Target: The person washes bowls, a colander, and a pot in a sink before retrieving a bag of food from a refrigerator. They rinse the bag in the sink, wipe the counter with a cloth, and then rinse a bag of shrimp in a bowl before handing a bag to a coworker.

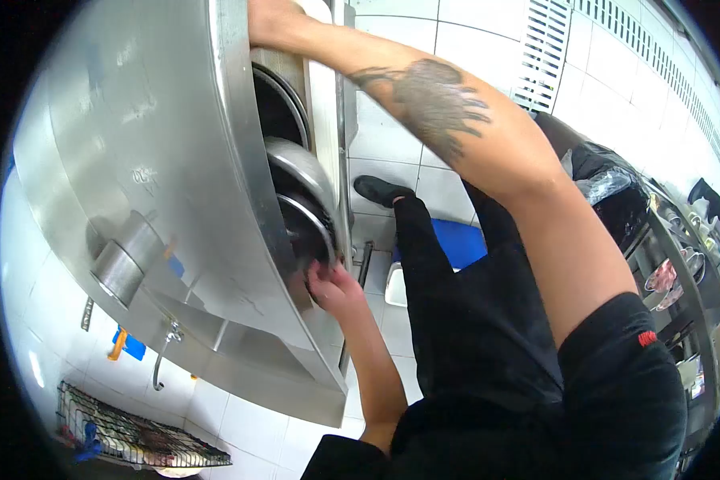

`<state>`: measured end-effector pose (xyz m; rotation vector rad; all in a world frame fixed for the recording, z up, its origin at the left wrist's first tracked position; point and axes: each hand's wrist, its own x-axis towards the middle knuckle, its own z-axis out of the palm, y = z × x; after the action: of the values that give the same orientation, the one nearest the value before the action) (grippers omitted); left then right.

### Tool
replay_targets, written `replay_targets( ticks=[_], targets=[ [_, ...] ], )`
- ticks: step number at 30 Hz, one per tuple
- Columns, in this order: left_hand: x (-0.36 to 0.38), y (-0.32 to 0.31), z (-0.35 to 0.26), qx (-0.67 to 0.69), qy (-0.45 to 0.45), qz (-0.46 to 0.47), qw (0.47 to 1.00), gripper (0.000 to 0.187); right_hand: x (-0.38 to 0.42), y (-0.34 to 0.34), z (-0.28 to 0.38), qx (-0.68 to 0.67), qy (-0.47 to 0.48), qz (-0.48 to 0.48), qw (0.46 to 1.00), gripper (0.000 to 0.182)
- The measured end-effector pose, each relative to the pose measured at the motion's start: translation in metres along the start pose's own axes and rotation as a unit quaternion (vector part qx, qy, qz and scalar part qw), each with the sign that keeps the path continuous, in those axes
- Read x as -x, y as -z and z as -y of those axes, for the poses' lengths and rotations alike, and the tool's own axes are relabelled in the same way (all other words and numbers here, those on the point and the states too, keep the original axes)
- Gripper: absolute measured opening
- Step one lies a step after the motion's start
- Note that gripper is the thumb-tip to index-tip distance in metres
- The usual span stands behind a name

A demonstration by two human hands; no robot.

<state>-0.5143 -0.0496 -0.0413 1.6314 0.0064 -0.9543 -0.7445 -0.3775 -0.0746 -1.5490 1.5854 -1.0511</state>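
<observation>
Below the edge of the steel counter point(236, 152), several round metal pans stand on a shelf. My left hand point(336, 286) has its fingers closed around the rim of the nearest pan point(308, 220), which has a dark inside and a shiny rim. A silvery round pan point(302, 164) overlaps it, and a dark pan point(280, 108) sits farther along. My right hand point(274, 22) reaches to the far end of the shelf, by the counter's edge. Its fingers are hidden there.
A metal cylindrical container point(118, 272) stands on the counter near a tap point(168, 344). A wire rack point(136, 432) hangs at the lower left. A blue object point(458, 242) is on the tiled floor by my legs. Shelves with a black bag point(608, 180) stand at right.
</observation>
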Motion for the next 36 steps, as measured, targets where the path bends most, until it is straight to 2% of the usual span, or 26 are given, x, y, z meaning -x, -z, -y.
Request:
replay_targets(
  ticks=[1,4,5,7,9,11,12,14,15,16,17,19,20,21,23,24,25,26,29,31,32,33,36],
  targets=[
    [-0.006,-0.032,-0.002,0.006,-0.011,0.010,1.000,0.034,0.016,0.014,0.005,-0.007,-0.004,0.018,1.000,0.036],
    [-0.078,-0.071,0.000,0.083,0.018,0.136,0.987,0.039,0.096,0.042,0.054,-0.070,0.063,0.131,0.987,0.039],
    [-0.098,-0.082,-0.003,0.085,0.075,0.067,0.991,0.043,0.121,0.049,0.077,-0.110,0.114,0.179,0.971,0.040],
    [-0.106,-0.084,-0.006,0.100,0.076,0.081,0.989,0.047,0.155,0.058,0.102,-0.182,0.188,0.237,0.936,0.042],
    [-0.099,-0.070,-0.011,0.125,0.075,0.097,0.984,0.055,0.160,0.072,0.092,-0.220,0.182,0.223,0.932,0.044],
    [-0.087,-0.044,-0.017,0.129,0.070,0.101,0.984,0.059,0.147,0.090,0.057,-0.202,0.097,0.139,0.965,0.046],
    [-0.075,-0.029,-0.013,0.158,0.068,0.140,0.975,0.063,0.139,0.098,0.035,-0.180,0.036,0.087,0.979,0.047],
    [-0.044,-0.009,-0.016,0.177,0.086,0.111,0.974,0.066,0.122,0.099,-0.009,-0.139,-0.095,-0.009,0.986,0.049],
    [-0.015,-0.012,-0.019,0.167,0.105,0.040,0.980,0.065,0.113,0.092,-0.023,-0.132,-0.134,-0.029,0.982,0.050],
    [0.002,-0.005,-0.018,0.109,0.089,0.027,0.990,0.061,0.109,0.082,-0.030,-0.129,-0.158,-0.043,0.978,0.051],
    [0.014,0.001,-0.020,0.052,0.073,0.014,0.996,0.057,0.105,0.068,-0.029,-0.130,-0.161,-0.035,0.978,0.053],
    [0.017,0.041,-0.021,-0.040,0.116,-0.003,0.992,0.044,0.097,0.041,-0.017,-0.135,-0.146,0.000,0.980,0.055],
    [0.021,0.058,-0.023,-0.039,0.114,-0.006,0.993,0.044,0.092,0.015,-0.017,-0.116,-0.119,-0.005,0.986,0.073],
    [0.028,0.070,-0.023,-0.067,0.130,-0.028,0.989,0.041,0.087,0.009,-0.005,-0.142,-0.109,0.053,0.982,0.062],
    [0.040,0.086,-0.021,-0.100,0.149,-0.053,0.982,0.038,0.075,-0.020,0.015,-0.121,-0.134,0.183,0.966,0.062],
    [0.047,0.087,-0.020,-0.124,0.117,-0.043,0.984,0.036,0.075,-0.032,0.018,-0.122,-0.138,0.184,0.966,0.062],
    [0.054,0.087,-0.022,-0.149,0.085,-0.032,0.985,0.035,0.076,-0.043,0.020,0.027,-0.072,0.163,0.984,0.059],
    [0.063,0.063,-0.026,-0.155,0.076,-0.036,0.984,0.031,0.079,-0.051,0.019,0.175,-0.002,0.138,0.975,0.056],
    [0.068,0.022,-0.033,-0.150,0.038,-0.025,0.988,0.041,0.082,-0.062,0.011,0.156,-0.039,0.159,0.974,0.048],
    [0.035,0.030,-0.019,-0.101,0.029,-0.099,0.990,0.047,0.101,-0.056,0.003,0.161,-0.035,0.141,0.976,0.047],
    [0.032,0.009,-0.010,-0.118,-0.048,-0.003,0.992,0.046,0.117,-0.052,-0.003,0.121,-0.080,0.080,0.986,0.045],
    [0.026,-0.014,-0.006,-0.097,-0.061,0.032,0.993,0.045,0.131,-0.046,-0.011,0.083,-0.123,0.017,0.989,0.043],
    [-0.016,-0.069,0.009,-0.042,-0.116,0.100,0.987,0.044,0.195,-0.020,-0.062,0.079,-0.157,-0.019,0.984,0.037]
  ],
)
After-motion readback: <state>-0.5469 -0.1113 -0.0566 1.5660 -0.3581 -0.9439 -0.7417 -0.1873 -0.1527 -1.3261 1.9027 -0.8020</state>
